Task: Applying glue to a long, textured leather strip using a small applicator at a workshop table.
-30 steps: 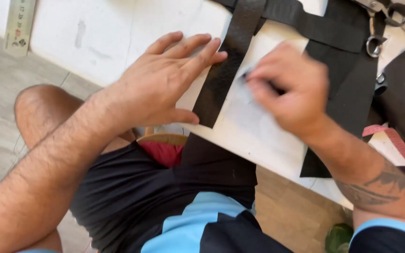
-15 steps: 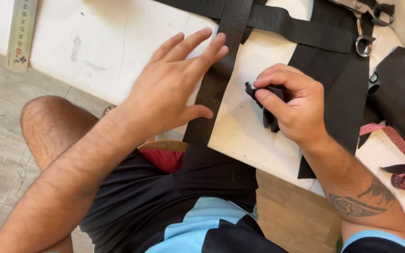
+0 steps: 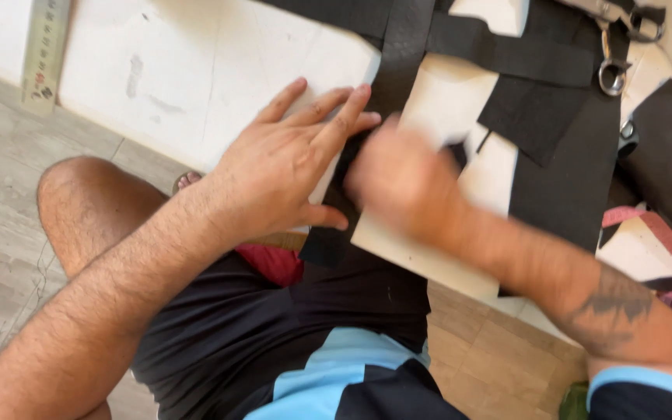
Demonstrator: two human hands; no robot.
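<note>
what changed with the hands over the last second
The right hand swept left across the white sheet to the black strip, now blurred beside the left hand. The left hand stayed flat on the strip; ruler and scissors unchanged.

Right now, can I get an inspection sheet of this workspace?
Surface: white board, smudged.
Job's things: black strip running down the board; wider black sheet beside it.
Clutter: metal ruler at the far left edge; scissors; pink tape measure.
Hands: left hand flat, fingertips on the strip; right hand blurred, grip unclear.
Cables: nothing seen.
Surroundings: grey floor; the person's bare knee.
</note>
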